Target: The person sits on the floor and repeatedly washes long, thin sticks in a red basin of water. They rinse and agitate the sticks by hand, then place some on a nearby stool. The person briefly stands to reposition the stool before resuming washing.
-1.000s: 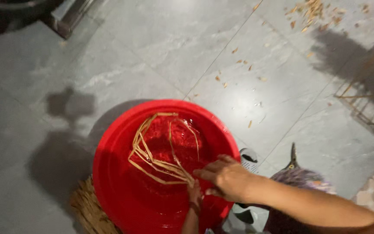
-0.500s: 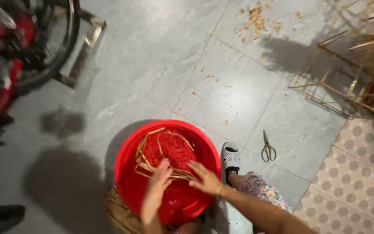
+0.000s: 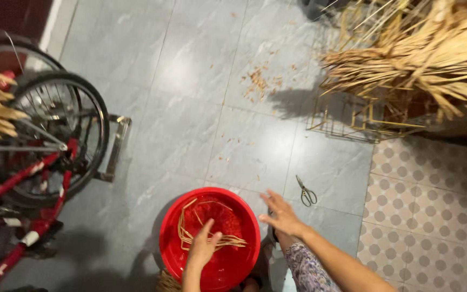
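Note:
A red plastic basin [image 3: 172, 239] stands on the grey floor tiles at the bottom middle, with a loop of pale straw strips [image 3: 190, 233] lying inside. My left hand [image 3: 203, 247] reaches into the basin and rests on the strips, fingers spread. My right hand [image 3: 281, 213] hovers just past the basin's right rim, fingers apart and holding nothing. A pair of small scissors [image 3: 306, 191] lies on the tile a little beyond my right hand.
A red bicycle [image 3: 39, 146] on its stand fills the left side. A big sheaf of dry straw [image 3: 433, 54] rests on a gold wire rack [image 3: 363, 121] at the top right. Straw scraps [image 3: 258, 81] litter the tiles. Patterned tiles [image 3: 428, 211] lie to the right.
The view has pulled back and up, showing more floor. My right hand has lifted out of the basin to its right side; my left hand has stayed on the strips.

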